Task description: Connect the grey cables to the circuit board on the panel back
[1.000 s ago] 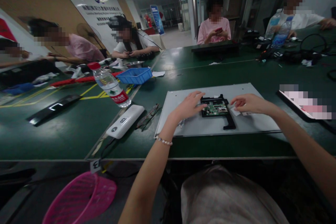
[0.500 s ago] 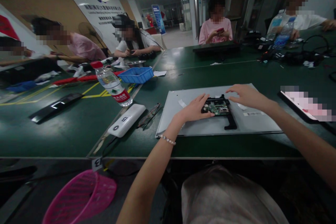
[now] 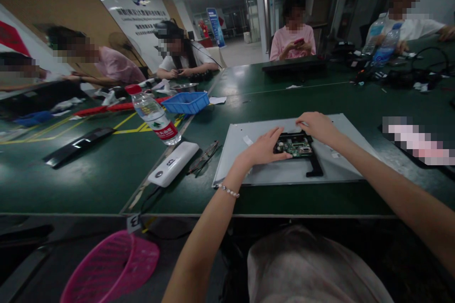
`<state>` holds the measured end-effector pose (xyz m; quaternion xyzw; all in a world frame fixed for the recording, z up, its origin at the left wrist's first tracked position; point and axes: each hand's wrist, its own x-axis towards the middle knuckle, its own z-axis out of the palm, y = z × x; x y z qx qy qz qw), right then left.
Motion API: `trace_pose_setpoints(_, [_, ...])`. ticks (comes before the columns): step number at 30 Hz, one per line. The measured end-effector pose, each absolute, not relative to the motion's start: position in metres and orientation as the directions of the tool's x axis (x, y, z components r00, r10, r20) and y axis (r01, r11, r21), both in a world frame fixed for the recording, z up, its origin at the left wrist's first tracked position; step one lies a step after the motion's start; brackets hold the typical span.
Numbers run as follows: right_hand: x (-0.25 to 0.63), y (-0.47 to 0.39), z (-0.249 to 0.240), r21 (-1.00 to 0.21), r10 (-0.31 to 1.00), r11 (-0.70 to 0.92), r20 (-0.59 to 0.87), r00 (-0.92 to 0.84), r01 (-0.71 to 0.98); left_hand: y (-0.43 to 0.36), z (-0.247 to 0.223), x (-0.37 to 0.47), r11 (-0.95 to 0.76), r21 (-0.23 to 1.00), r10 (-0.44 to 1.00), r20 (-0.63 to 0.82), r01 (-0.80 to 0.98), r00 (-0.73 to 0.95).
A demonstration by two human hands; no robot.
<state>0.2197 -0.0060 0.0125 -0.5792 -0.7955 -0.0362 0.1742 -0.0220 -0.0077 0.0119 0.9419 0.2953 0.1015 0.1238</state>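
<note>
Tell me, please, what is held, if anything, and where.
Possibly the black frame, left hand at its left side, right hand at its upper right corner; any grip is unclear.

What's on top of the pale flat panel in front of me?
The black frame with a green circuit board. Your left hand covers the frame's left edge.

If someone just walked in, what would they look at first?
Probably the two bare hands, left and right, at a green circuit board in a black frame on a pale panel. Next, perhaps the bright pink basket below the table's edge, and the red-capped bottle beyond the white power bank.
</note>
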Motion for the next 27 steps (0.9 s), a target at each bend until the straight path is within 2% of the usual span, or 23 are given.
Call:
trace_pose_setpoints(3, [0.232,-0.003,0.007,-0.149,0.911,0.280,0.353,-0.214,0.948,-0.005,0.021,-0.027,-0.769,0.271,0.631,0.184,0.579,0.753])
trace_pose_setpoints(7, [0.249,0.001,-0.003,-0.185,0.943,0.286,0.231,-0.241,0.940,0.005,0.032,-0.043,-0.645,0.222,0.762,0.266,0.732,0.590])
trace_pose_setpoints(13, [0.261,-0.001,-0.001,-0.282,0.940,0.299,0.252,-0.231,0.912,0.028,0.028,-0.071,-0.396,0.209,0.911,0.213,0.894,0.354])
trace_pose_setpoints(18, [0.266,-0.002,-0.001,-0.318,0.948,0.267,0.256,-0.189,0.910,0.036,0.017,-0.078,-0.359,0.173,0.933,0.091,0.917,0.348])
trace_pose_setpoints(27, [0.269,0.002,-0.007,-0.336,0.924,0.327,0.309,-0.224,0.883,0.039,0.015,-0.073,-0.341,0.157,0.936,0.141,0.927,0.321])
